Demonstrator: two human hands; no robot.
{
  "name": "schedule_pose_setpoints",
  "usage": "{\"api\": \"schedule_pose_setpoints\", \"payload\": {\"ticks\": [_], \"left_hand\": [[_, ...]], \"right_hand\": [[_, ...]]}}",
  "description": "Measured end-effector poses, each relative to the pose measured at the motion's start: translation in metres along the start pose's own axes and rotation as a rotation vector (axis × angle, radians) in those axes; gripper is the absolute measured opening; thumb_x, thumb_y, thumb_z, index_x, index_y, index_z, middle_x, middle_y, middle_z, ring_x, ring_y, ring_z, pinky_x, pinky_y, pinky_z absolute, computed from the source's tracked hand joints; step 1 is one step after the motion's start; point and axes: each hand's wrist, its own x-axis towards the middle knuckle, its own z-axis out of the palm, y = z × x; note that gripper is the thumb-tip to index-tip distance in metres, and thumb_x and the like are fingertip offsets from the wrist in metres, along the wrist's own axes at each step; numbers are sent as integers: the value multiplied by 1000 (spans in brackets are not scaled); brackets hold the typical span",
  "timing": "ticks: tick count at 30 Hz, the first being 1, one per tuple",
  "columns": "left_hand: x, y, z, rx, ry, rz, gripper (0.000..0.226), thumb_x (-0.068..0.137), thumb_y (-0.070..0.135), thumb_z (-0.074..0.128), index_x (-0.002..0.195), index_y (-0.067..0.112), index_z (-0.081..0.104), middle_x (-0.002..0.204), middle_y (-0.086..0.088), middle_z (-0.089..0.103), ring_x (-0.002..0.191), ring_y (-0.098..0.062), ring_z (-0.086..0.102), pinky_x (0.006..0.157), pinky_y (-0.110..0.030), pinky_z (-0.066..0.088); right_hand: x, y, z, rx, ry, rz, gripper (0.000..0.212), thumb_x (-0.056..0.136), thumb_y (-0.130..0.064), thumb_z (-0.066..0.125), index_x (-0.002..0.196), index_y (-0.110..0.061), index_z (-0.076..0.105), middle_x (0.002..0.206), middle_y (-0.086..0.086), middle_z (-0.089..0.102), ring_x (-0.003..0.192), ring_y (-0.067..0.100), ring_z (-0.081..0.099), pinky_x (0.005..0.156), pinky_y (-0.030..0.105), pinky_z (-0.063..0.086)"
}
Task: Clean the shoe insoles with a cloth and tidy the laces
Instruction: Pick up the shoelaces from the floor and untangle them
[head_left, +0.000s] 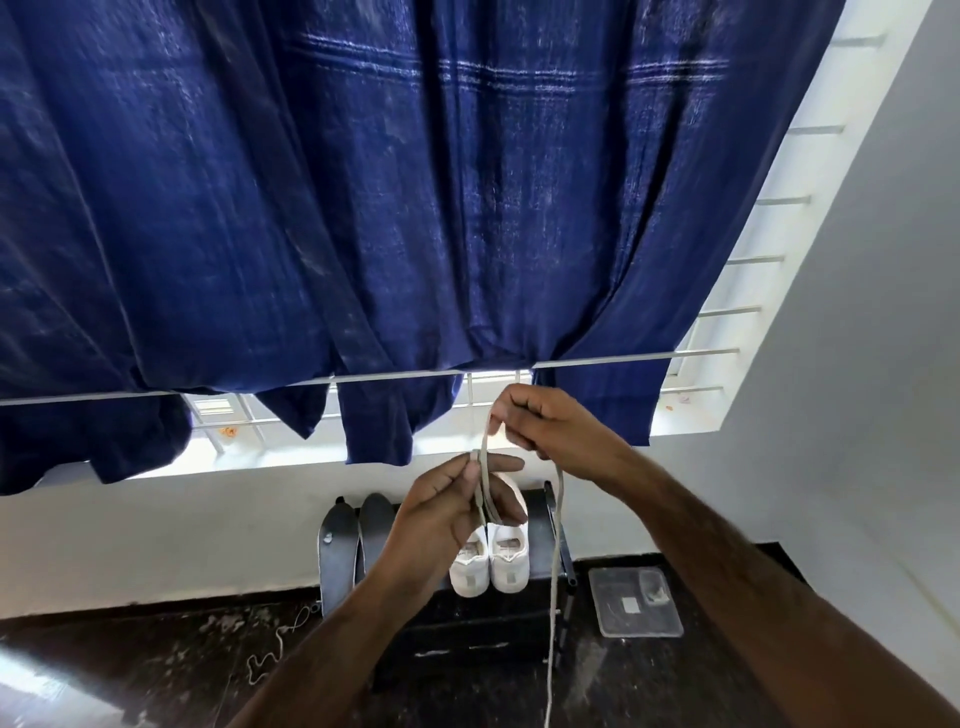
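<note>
My left hand (457, 499) pinches a grey-white shoelace (555, 561) that is wound in loops around its fingers. My right hand (540, 421), just above and to the right, grips the same lace and holds a strand taut between the two hands. The long free end hangs down past my right forearm towards the floor. Below my hands, a pair of white shoes (491, 561) stands on a low black rack (467, 623). Two dark insoles (358, 535) lean upright against the wall to the left of the shoes. A second lace (275, 649) lies loose on the dark floor.
A blue curtain (363, 182) hangs over a metal rail above a barred window. A clear plastic lid (634, 603) lies on the floor right of the rack. White walls stand behind and to the right.
</note>
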Motion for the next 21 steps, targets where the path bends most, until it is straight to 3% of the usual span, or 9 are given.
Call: {"api": "schedule_pose_setpoints", "payload": {"ticks": [3,6,8,11,14,16,19,21], "left_hand": [[7,12,3,-166,57,57,38,98,19,42,115,-7,64,92,-27,71,87,-34,72,82,-38,58],[15,18,-5,-227,113,115,39,99,17,41,119,-11,59,118,-29,68,115,-39,66,103,-43,52],[19,16,-15,-162,167,141,40,101,15,40,121,-14,58,124,-25,67,123,-36,62,109,-41,47],[20,7,-27,97,228,124,34,104,13,41,120,-3,66,123,-12,71,124,-23,63,111,-35,44],[19,-1,-31,303,201,70,29,105,13,45,117,4,70,116,-2,75,116,-14,67,103,-28,50],[18,-6,-30,336,150,43,29,103,20,52,107,-1,71,99,-5,77,97,-14,72,89,-28,56],[19,-8,-20,294,58,-27,28,101,23,52,94,4,71,83,-16,75,77,-25,70,78,-39,55],[19,-7,-12,222,-4,-45,33,101,22,44,95,14,76,78,-17,72,70,-25,68,70,-34,55]], "right_hand": [[-4,30,22,29,-55,49,23,107,-18,50,89,-10,62,74,-5,55,64,2,47,65,21,39],[-26,42,45,42,-168,79,28,109,-20,46,95,-10,68,66,-13,51,60,3,43,61,22,37],[-40,44,53,36,-226,82,32,111,-22,43,107,-5,70,61,-14,52,59,2,43,62,15,38],[-49,36,53,-101,-323,48,32,110,-32,43,111,-18,71,67,-6,53,61,2,49,65,15,40],[-43,19,38,-257,-379,10,28,110,-33,44,98,-23,68,68,-15,59,63,-4,55,66,12,39],[-34,3,23,-266,-335,-44,24,109,-27,47,90,-28,63,71,-25,61,68,-8,56,67,10,39],[-17,-10,2,-210,-224,-70,28,107,-25,52,81,-28,61,67,-21,57,64,-4,51,64,12,39],[-5,-11,-5,-192,-163,-83,31,106,-25,54,77,-32,61,63,-19,53,61,-1,47,64,15,39]]}}
